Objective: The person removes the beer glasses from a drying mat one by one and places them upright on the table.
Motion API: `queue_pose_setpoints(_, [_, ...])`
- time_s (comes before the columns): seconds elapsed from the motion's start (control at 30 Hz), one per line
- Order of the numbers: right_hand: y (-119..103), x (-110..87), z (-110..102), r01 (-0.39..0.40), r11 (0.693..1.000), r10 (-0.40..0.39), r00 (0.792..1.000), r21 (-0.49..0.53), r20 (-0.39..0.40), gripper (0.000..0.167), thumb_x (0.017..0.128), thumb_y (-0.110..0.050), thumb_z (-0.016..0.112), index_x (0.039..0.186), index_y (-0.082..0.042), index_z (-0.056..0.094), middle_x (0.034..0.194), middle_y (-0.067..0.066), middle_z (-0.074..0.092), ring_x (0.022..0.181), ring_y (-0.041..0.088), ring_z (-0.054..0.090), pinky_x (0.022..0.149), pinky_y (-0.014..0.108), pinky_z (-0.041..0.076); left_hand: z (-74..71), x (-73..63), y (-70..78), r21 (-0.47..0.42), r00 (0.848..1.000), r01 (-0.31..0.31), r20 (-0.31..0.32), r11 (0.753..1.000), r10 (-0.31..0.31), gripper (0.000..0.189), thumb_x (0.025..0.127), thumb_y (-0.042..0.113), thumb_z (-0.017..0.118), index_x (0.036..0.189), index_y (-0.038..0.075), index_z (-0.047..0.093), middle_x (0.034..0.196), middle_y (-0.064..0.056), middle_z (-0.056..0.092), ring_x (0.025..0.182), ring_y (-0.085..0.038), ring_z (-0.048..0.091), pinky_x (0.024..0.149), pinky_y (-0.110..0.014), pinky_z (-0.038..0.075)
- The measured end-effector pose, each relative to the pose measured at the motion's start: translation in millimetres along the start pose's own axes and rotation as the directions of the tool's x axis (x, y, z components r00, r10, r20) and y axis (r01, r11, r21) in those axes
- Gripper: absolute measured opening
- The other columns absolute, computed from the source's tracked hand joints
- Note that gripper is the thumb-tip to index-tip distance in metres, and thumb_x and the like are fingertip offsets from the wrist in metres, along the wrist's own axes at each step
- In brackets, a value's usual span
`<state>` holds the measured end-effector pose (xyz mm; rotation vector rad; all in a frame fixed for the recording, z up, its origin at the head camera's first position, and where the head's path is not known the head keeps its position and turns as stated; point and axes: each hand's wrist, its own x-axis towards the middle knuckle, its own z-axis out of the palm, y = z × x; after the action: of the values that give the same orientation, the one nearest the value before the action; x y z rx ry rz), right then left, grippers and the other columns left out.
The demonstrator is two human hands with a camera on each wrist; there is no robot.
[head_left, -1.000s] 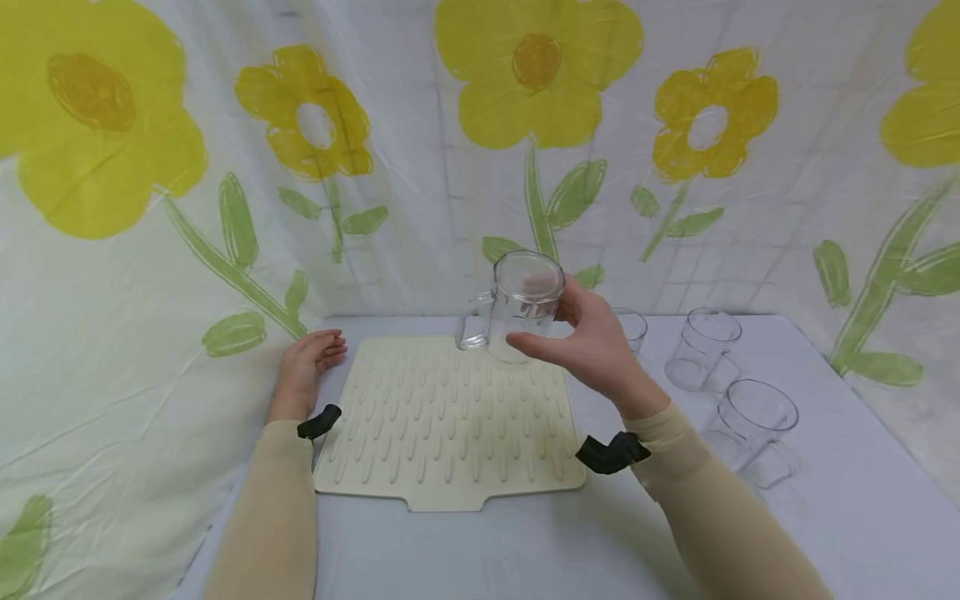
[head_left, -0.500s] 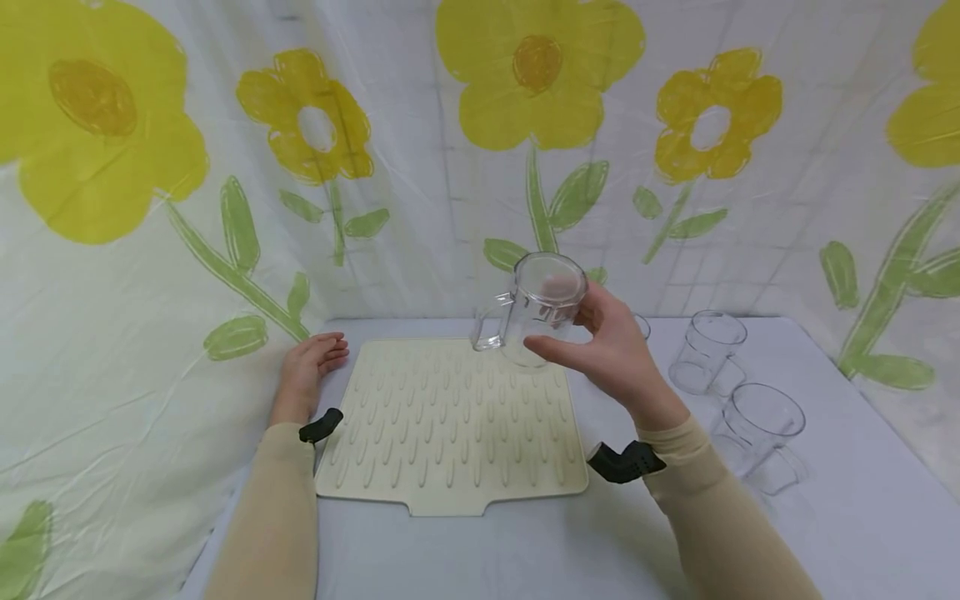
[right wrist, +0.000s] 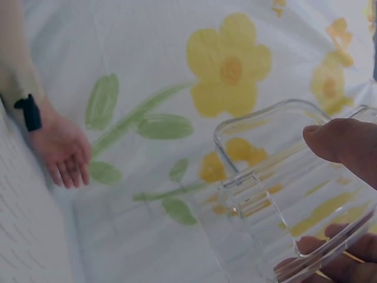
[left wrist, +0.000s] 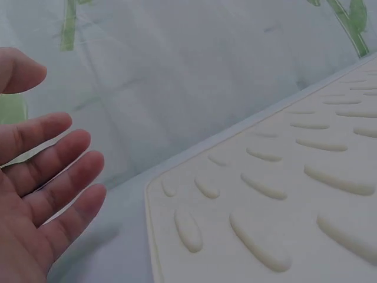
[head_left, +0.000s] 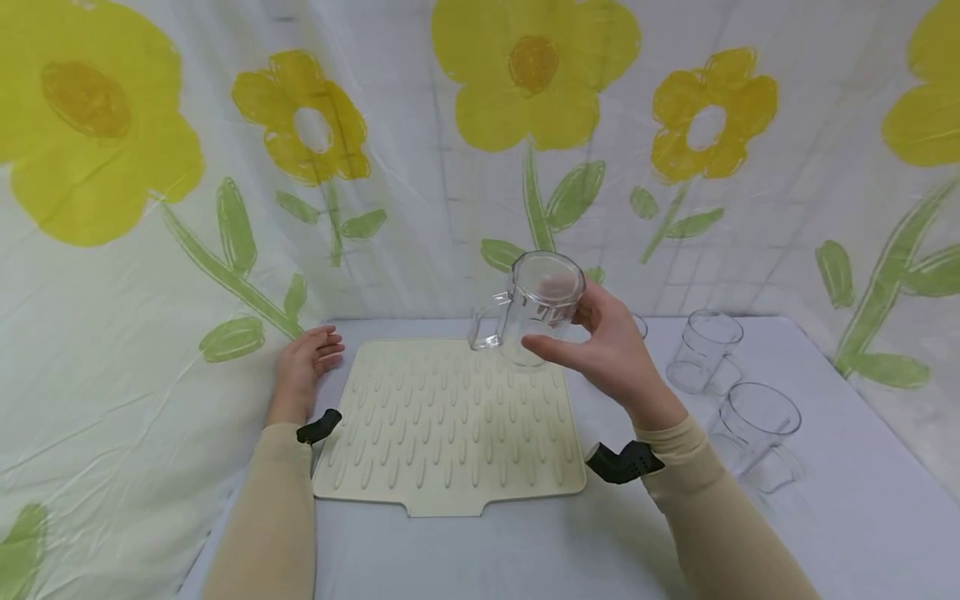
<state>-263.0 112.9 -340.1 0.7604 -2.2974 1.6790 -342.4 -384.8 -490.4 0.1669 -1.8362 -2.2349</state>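
My right hand [head_left: 611,350] grips a clear glass mug [head_left: 528,329] round its side, thumb in front and fingers behind. The mug hangs over the far right part of a cream ridged drying mat [head_left: 446,487], faceted end up, handle to the left. In the right wrist view, the mug's handle [right wrist: 277,106] rises beside my thumb [right wrist: 341,141], and fingertips show through the glass. My left hand [head_left: 300,367] lies beside the mat's far left corner, holding nothing. Its fingers look loosely extended in the left wrist view, apart from the mat [left wrist: 171,230].
On the right of the white-covered table [head_left: 555,550] stand two clear glass mugs, a far one [head_left: 701,354] and a nearer one [head_left: 757,425]. Another glass rim [head_left: 640,325] peeks out behind my right hand. A flower-printed curtain [head_left: 420,208] borders the table's back and left.
My right hand has shifted a little to the right with the mug, then stayed nearly still over the last half second. The left hand has hardly moved.
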Motion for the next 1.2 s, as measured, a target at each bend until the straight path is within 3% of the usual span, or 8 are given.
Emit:
queue_pose_setpoints(0.2, [1,0.8,1,0.012,1.0,-0.012,1.0,-0.005,-0.004,0.074,0.088,-0.022,0.096,0.154,-0.027,0.063,0.141,-0.005,0.073,0.123,0.017,0.067,0.11,0.046,0.056,15.2,-1.8,27.4,-0.012,0.988,-0.155,0.008,0.988,0.155,0.022,0.114,0.021,0.063,0.129,0.01,0.075,0.113,-0.003,0.078,0.103,-0.018,0.077,0.091,-0.026,0.067])
queue_pose_setpoints(0.33, [1,0.5,1,0.027,1.0,-0.027,1.0,0.007,-0.012,0.074,0.088,-0.02,0.096,0.154,-0.026,0.063,0.142,0.001,0.073,0.123,0.018,0.067,0.108,0.041,0.056,32.3,-6.3,49.2,-0.018,0.964,-0.26,0.057,0.965,0.261,0.031,0.114,0.023,0.063,0.138,0.005,0.071,0.117,-0.005,0.076,0.105,-0.02,0.076,0.094,-0.028,0.066])
queue_pose_setpoints(0.47, [0,0.0,0,0.028,1.0,-0.028,0.999,0.013,-0.021,0.073,0.088,-0.018,0.096,0.154,-0.025,0.064,0.141,0.003,0.073,0.123,0.018,0.068,0.108,0.04,0.056,57.5,-18.4,72.9,-0.046,0.923,-0.355,0.142,0.934,0.358,0.039,0.113,0.023,0.06,0.147,0.005,0.065,0.123,-0.007,0.075,0.11,-0.022,0.074,0.098,-0.031,0.064])
queue_pose_setpoints(0.6, [-1,-0.9,0,0.026,0.999,-0.026,0.999,0.027,-0.03,0.073,0.088,-0.017,0.096,0.153,-0.024,0.064,0.14,0.001,0.073,0.123,0.018,0.068,0.109,0.045,0.056,88.2,-36.7,95.5,-0.098,0.851,-0.457,0.242,0.884,0.466,0.047,0.108,0.018,0.059,0.151,0.001,0.062,0.128,-0.009,0.076,0.115,-0.025,0.074,0.1,-0.035,0.062])
queue_pose_setpoints(0.83, [-1,-2.9,3,0.042,0.997,-0.04,0.998,0.06,-0.039,0.072,0.088,-0.019,0.096,0.152,-0.025,0.065,0.139,-0.001,0.074,0.122,0.02,0.069,0.109,0.045,0.057,132.8,-66.5,113.6,-0.16,0.655,-0.617,0.439,0.77,0.616,0.053,0.105,0.022,0.067,0.154,0.001,0.06,0.139,-0.013,0.072,0.125,-0.026,0.071,0.107,-0.034,0.06])
queue_pose_setpoints(0.93, [-1,-3.8,4,0.046,0.996,-0.044,0.998,0.071,-0.041,0.072,0.088,-0.018,0.096,0.152,-0.024,0.065,0.138,-0.001,0.074,0.122,0.02,0.07,0.107,0.038,0.058,150.8,-79.1,113.1,-0.153,0.589,-0.661,0.5,0.735,0.634,0.069,0.104,0.037,0.077,0.155,-0.004,0.057,0.144,-0.016,0.07,0.13,-0.027,0.069,0.11,-0.035,0.058])
queue_pose_setpoints(1.07, [-3,-5.1,6,0.039,0.996,-0.036,0.998,0.076,-0.043,0.072,0.087,-0.018,0.097,0.151,-0.024,0.065,0.139,0.002,0.075,0.121,0.021,0.07,0.106,0.037,0.059,173.8,-96.5,109.9,-0.086,0.537,-0.707,0.58,0.702,0.612,0.096,0.096,0.056,0.085,0.159,-0.007,0.051,0.15,-0.028,0.062,0.136,-0.031,0.065,0.115,-0.037,0.056])
queue_pose_setpoints(1.2, [-5,-5.9,6,0.049,0.996,-0.046,0.998,0.073,-0.043,0.071,0.087,-0.017,0.097,0.15,-0.023,0.065,0.139,0.004,0.075,0.12,0.02,0.071,0.106,0.04,0.059,193.9,-109.1,102.7,-0.025,0.535,-0.71,0.63,0.703,0.563,0.099,0.091,0.057,0.09,0.162,0.001,0.05,0.155,-0.029,0.059,0.14,-0.033,0.063,0.118,-0.035,0.055])
